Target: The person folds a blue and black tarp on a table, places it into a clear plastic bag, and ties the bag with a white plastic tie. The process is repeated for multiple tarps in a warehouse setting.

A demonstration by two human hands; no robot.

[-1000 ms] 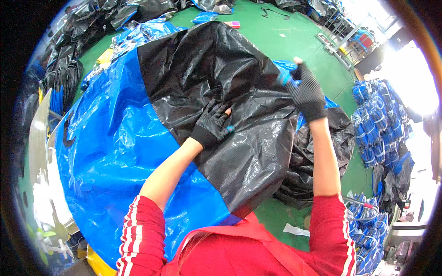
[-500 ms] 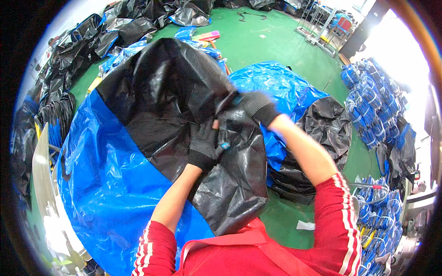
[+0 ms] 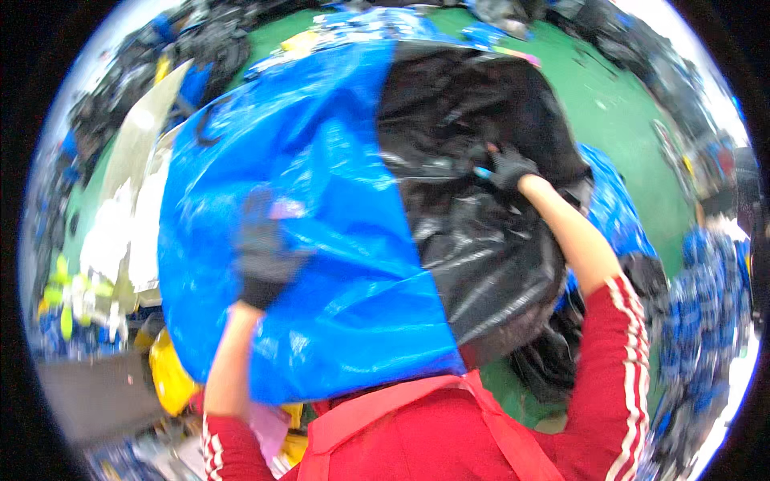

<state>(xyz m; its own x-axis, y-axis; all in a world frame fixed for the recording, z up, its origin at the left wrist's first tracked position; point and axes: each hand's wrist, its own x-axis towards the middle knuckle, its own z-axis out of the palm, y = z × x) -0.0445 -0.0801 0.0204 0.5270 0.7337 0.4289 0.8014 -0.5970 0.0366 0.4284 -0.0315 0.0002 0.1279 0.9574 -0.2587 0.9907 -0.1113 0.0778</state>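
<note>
A big bag, part blue tarp (image 3: 321,240) and part black plastic (image 3: 481,240), fills the middle of the view, held up in front of me. My left hand (image 3: 261,256), in a dark glove, presses flat against the blue side. My right hand (image 3: 507,168), also gloved, is closed on a fold of the black plastic near the top right. Both forearms are bare below red sleeves with white stripes.
The floor (image 3: 634,120) is green. Heaps of black bags (image 3: 200,40) lie at the back left, and bundles of blue material (image 3: 706,321) at the right. A pale board (image 3: 136,152) and a yellow thing (image 3: 168,377) are at the left.
The view has swung left and the bag now stands closer and higher. My left hand went from the black middle across to the blue side; my right hand stays gripping the black plastic.
</note>
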